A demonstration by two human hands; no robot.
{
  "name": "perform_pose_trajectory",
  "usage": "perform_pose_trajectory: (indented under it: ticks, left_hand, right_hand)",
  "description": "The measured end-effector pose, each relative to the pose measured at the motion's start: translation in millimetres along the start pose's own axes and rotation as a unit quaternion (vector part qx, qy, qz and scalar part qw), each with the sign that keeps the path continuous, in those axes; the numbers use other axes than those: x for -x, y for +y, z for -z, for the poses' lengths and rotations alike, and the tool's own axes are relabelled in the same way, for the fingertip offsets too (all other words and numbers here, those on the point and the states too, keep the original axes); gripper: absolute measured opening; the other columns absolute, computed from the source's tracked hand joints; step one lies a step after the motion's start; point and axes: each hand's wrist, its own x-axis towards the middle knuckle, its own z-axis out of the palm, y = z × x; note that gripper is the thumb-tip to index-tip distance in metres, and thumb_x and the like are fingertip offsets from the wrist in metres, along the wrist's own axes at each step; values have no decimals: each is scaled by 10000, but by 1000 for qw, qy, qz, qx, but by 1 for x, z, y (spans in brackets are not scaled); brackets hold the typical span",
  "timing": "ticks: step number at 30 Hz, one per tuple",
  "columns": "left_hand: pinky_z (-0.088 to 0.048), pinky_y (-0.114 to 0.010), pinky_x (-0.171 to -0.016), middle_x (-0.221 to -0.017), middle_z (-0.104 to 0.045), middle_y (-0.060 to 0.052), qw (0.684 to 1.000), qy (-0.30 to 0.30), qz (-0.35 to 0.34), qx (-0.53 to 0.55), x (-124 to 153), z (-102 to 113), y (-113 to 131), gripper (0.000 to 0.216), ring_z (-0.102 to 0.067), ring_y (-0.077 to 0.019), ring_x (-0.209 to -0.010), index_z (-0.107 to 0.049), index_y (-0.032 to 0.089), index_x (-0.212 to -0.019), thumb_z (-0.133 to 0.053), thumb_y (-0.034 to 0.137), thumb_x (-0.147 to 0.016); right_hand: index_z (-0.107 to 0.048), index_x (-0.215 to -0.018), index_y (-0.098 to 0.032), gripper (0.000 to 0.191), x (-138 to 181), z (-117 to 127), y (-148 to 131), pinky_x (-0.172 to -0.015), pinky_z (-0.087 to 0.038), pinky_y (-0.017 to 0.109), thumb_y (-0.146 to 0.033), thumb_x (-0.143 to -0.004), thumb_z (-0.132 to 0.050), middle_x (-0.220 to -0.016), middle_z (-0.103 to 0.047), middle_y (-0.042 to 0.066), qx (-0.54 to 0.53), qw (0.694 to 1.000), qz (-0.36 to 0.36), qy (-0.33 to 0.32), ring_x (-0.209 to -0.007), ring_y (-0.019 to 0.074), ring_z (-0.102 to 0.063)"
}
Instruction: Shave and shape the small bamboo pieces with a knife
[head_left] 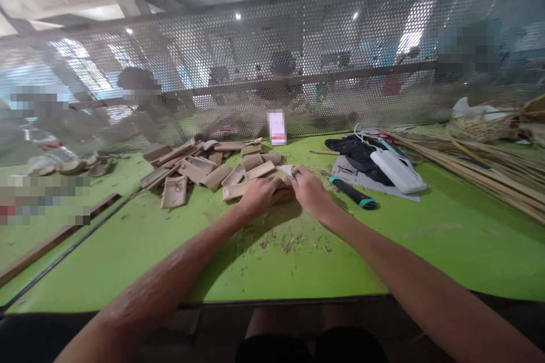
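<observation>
Both my hands meet at the near edge of a heap of curved tan bamboo pieces (204, 167) on the green table (447, 238). My left hand (260, 195) is closed over one bamboo piece (283, 195), and my right hand (310, 188) grips the same piece from its right end. The piece is mostly hidden under my fingers. Fine shavings (289, 244) lie scattered on the table just in front of my hands.
A knife with a black and teal handle (354, 193) lies right of my right hand. Behind it are a dark cloth (357, 153) and a white case (398, 171). Long bamboo strips (477, 164) and a woven basket (481, 127) fill the right. A perforated metal screen (272, 62) closes the back.
</observation>
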Motion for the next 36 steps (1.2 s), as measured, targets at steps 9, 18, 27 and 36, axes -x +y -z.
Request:
perform_pose_trajectory:
  ticks: [9,18,27,36]
  left_hand:
    - [-412,-289,-649,-864,-722,-104,1000,0,-4,-2,0,-4,-1,305,-660,-218,-753,-648,150,-936,-486,401,-1002]
    - [-437,-305,-660,-933,-733,-119,999,-32,33,-14,-3,0,4,262,-677,-240,-791,-656,144,-976,-535,376,-981]
    - [-418,-290,-632,-865,-724,-93,1000,3,8,5,-2,-5,1,277,-657,-215,-747,-647,156,-918,-517,391,-987]
    - [-425,-287,-669,-874,-713,-92,998,-4,-13,58,-4,-4,-5,278,-639,-208,-759,-644,161,-896,-508,383,-993]
  right_hand:
    - [-683,-1058,-108,260,-3,9,-6,-815,-455,294,-154,-998,-435,-1031,-710,151,11,998,-25,-62,-922,221,-651]
    - [-687,-1080,-109,278,5,10,-12,-872,-449,293,-172,-1012,-424,-1081,-723,157,-2,998,-32,-48,-1001,228,-655]
    - [-684,-1075,-105,352,1,6,-9,-876,-447,308,-223,-1043,-354,-1027,-727,163,-3,998,-23,-52,-977,237,-658]
    - [-686,-1086,-102,377,6,5,-11,-820,-455,305,-244,-1045,-338,-1036,-716,169,7,997,-35,-65,-926,229,-654]
